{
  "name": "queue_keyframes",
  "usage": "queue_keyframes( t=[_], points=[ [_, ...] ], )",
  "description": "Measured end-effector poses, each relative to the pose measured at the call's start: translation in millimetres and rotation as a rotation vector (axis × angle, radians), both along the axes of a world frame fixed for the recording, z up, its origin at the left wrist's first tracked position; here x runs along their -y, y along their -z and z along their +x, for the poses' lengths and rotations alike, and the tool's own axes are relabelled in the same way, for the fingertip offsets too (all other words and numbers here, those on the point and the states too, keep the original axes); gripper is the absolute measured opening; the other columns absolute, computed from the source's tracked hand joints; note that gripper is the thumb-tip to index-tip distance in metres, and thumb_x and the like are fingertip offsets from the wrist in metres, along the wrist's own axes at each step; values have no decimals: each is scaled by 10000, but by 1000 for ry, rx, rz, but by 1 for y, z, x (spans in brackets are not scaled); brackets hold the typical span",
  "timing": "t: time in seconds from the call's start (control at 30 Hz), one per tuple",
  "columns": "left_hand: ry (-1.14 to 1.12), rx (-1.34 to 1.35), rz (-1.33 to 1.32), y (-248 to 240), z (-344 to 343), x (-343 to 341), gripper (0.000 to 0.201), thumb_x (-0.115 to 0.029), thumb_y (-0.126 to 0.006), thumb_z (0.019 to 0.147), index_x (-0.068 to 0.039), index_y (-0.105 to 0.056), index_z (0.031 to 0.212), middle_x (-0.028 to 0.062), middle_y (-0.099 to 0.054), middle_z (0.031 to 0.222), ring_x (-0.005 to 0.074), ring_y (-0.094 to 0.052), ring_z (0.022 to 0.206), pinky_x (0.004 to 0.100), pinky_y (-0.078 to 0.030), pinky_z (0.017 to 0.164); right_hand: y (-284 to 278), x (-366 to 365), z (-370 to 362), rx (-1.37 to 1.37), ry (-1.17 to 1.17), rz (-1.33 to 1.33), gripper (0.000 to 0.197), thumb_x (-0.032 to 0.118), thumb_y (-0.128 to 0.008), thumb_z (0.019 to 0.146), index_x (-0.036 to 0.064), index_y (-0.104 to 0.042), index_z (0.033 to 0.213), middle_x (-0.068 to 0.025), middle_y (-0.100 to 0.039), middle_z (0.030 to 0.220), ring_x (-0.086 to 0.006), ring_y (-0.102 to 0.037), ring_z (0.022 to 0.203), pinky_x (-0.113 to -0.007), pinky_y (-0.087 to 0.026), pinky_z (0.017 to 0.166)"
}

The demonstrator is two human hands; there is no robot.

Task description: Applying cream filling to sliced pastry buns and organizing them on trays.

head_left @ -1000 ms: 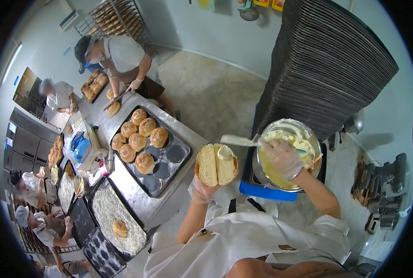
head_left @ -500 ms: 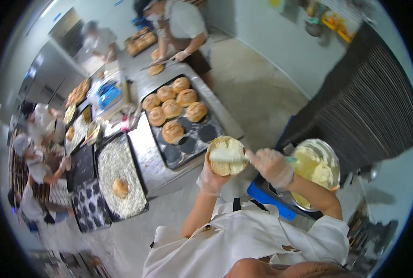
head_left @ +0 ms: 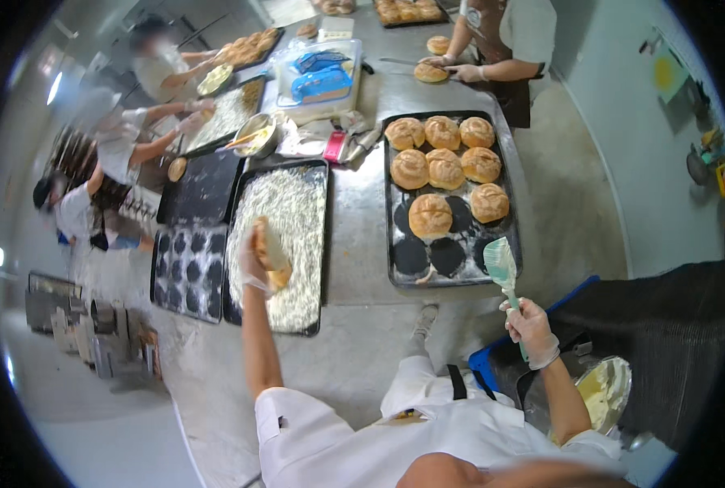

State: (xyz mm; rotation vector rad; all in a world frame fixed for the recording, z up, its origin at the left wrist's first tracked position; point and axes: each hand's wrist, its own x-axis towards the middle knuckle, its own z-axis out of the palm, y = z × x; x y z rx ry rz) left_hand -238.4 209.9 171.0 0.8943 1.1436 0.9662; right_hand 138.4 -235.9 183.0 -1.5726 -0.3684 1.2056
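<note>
- The bun [head_left: 271, 246] is held tilted on edge above the flake tray [head_left: 325, 236], at the near left of the tabletop [head_left: 354, 236]; contact with the flakes [head_left: 277, 195] cannot be confirmed.
- The left grip [head_left: 253, 270] is closed around the bun from its left side; the fingertips are partly hidden.
- The spatula [head_left: 501, 264] is held by its handle in the closed right grip [head_left: 532, 328], blade upward.
- The bun should be supported by its crust only, so that the pale face is not smeared.
- Light, even pressure should be applied if that face is laid on the flakes; the second bun [head_left: 280, 279] should be avoided.
- The spatula should be kept clear of the trays.
- A golden-brown crust is shown, with the pale face turned right; its evenness cannot be judged.
</note>
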Motion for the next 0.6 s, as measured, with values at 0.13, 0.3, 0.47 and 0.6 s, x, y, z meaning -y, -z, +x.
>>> queue_keyframes(
  t=[0.13,0.3,0.47,0.6],
  points=[
    [-211,-772,601,69,-30,-120,532,-391,-749,853,-39,-631,1235,118,-663,1122,252,-650,988,353,-526,885,48,-53,-7,-185,27,-38,178,178,-574,995,54,-611,1117,-7,-595,806,-46,-532,667,-212,-433,562],
    [-76,-1782,730,181,25,-131,729,-459,-684,867,-32,-490,1425,232,-537,1398,398,-438,1336,458,-373,1112,115,-138,-21,-223,266,-18,262,231,-576,998,58,-517,1187,-27,-604,951,-109,-611,798,-263,-535,694],
    [632,-413,736,192,239,-32,269,-211,-625,979,-17,-657,1161,156,-696,1072,245,-640,1013,352,-490,923,179,-221,-30,-419,576,30,408,318,-593,969,71,-463,1266,-77,-510,1180,-218,-563,1045,-411,-558,836],
    [815,-425,444,221,317,-9,423,-314,-631,974,-13,-630,1270,141,-706,1133,214,-655,1014,322,-503,894,210,-280,-37,-442,646,-1,394,345,-625,899,140,-499,1210,-67,-505,1156,-247,-508,1080,-484,-506,835]
  ],
)
